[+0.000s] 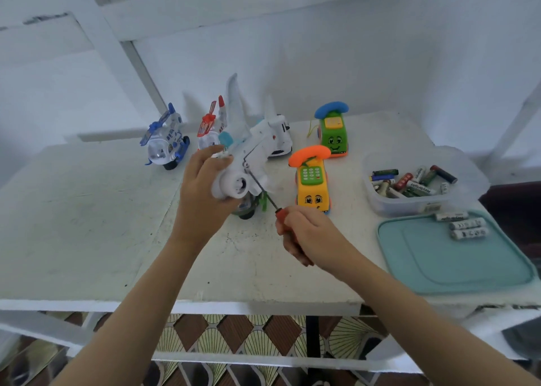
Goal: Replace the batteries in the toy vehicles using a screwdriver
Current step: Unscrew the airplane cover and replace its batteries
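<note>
A white plastic toy aeroplane (251, 148) is held above the scuffed white counter (87, 224). The left hand (205, 186) grips it from its 9 o'clock side, fingers curled round the body. At its 5 o'clock the right hand (310, 236) wraps a red-handled screwdriver (263, 193), its tip against the plane's underside. A white wall (351, 63) rises behind. At 3 o'clock sit a teal plastic lid (439, 262) and a clear tub of batteries (380, 201).

Tilted wht plane (254, 143), screwdriver (280, 213) tip touching
</note>
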The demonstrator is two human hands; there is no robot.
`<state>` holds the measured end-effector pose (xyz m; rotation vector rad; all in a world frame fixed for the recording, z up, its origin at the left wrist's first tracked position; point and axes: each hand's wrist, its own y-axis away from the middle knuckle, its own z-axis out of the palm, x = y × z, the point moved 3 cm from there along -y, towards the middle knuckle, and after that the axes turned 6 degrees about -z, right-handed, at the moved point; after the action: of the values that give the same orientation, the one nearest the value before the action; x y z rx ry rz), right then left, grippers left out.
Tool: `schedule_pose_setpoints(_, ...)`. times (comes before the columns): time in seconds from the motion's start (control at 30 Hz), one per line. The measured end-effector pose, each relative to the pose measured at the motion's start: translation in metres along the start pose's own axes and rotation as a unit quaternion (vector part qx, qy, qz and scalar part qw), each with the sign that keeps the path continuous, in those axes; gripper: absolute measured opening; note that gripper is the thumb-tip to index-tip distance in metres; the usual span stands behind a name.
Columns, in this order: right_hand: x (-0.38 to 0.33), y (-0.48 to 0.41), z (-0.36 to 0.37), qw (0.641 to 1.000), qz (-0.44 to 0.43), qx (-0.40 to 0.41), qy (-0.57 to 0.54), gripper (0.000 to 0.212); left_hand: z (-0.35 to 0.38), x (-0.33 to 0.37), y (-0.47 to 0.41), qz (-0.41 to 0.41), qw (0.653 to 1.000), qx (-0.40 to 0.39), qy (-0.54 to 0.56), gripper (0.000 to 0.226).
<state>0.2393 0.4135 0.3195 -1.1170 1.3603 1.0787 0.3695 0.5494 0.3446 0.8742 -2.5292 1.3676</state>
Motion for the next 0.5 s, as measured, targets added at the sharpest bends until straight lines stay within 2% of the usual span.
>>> schedule_pose_setpoints(0.07, -0.003, -0.003, -0.003, 1.000, -0.003, 0.009, 0.014, 0.034, 0.000, -0.003, -0.001, 0.002, 1.000, -0.025, 0.007, 0.067)
schedule_pose_setpoints(0.2, -0.008, -0.011, -0.004, 0.988, -0.069, 0.039, 0.133, 0.043, -0.002, -0.003, -0.006, 0.016, 0.999, -0.026, 0.014, 0.068)
schedule_pose_setpoints(0.5, -0.018, -0.026, -0.007, 0.980, -0.090, 0.070, 0.163, 0.048, -0.001, -0.011, -0.026, 0.016, 0.999, -0.029, 0.035, 0.071)
